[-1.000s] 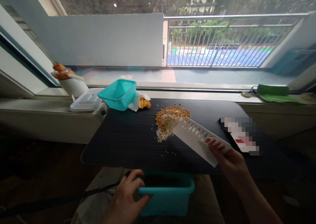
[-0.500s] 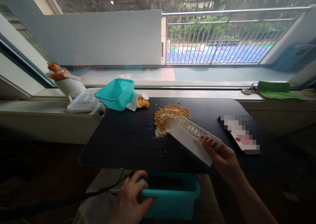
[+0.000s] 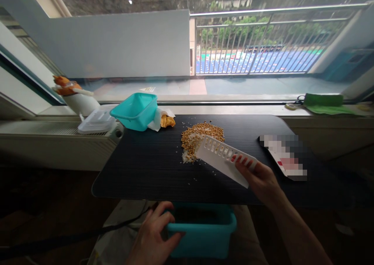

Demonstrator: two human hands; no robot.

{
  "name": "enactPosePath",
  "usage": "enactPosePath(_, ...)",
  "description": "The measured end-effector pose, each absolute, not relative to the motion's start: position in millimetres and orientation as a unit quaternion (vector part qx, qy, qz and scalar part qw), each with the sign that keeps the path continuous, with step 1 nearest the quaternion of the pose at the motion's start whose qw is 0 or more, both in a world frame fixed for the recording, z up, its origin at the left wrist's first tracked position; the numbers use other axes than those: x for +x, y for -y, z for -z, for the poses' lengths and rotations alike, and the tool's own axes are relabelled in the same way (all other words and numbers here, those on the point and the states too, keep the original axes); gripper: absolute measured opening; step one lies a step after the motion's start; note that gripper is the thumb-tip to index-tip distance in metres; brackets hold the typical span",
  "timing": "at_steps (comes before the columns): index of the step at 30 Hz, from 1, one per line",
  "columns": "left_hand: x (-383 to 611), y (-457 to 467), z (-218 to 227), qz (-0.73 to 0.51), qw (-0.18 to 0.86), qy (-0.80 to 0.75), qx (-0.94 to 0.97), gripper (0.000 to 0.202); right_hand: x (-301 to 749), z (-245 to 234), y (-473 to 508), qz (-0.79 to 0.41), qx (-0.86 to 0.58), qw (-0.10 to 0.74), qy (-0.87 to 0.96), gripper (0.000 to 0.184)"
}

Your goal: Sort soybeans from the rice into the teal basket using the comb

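My right hand (image 3: pixel 260 179) grips one end of a flat white slotted plastic scraper (image 3: pixel 222 158), held tilted with its far end against a pile of yellow beans mixed with white grains (image 3: pixel 198 138) on the black mat (image 3: pixel 146 167). My left hand (image 3: pixel 153 237) clasps the left rim of a teal plastic bin (image 3: pixel 204 234) held below the mat's near edge. A few stray grains lie on the mat near the scraper.
A second teal bin (image 3: pixel 136 111), a clear lid (image 3: pixel 96 121) and a crumpled wrapper (image 3: pixel 166 120) sit at the mat's far left corner. A white card (image 3: pixel 284 158) lies on the right. Green cloth (image 3: pixel 324 103) rests on the sill.
My right hand has slid the scraper leftward into the pile, pushing the grains together. My left hand and the lower bin have shifted slightly right.
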State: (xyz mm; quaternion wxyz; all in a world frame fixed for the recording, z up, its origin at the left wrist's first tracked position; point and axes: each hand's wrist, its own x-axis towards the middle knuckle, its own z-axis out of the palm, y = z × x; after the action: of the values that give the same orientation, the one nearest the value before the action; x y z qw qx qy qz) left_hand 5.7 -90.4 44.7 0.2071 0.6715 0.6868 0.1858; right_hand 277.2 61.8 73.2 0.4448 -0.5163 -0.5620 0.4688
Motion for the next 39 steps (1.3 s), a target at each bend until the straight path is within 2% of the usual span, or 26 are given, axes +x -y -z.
enactPosePath(5,6,90,-45,-0.189,0.222,-0.684,0.669,0.01,278,-77,-56,-0.46,-0.527,0.461,0.546,0.042)
enactPosePath(19,8,90,-46,-0.19,0.241,-0.693,0.652,0.009,285,-85,-46,-0.473,-0.522,0.437,0.56,0.04)
enactPosePath(25,7,89,-47,-0.185,0.25,-0.692,0.651,0.01,288,-82,-40,-0.543,-0.463,0.364,0.599,0.031)
enactPosePath(33,6,93,-49,-0.19,0.252,-0.692,0.65,0.01,280,-88,-24,-0.575,-0.413,0.277,0.65,0.027)
enactPosePath(39,4,93,-45,-0.195,0.244,-0.693,0.65,0.008,274,-90,-18,-0.573,-0.416,0.286,0.646,0.027)
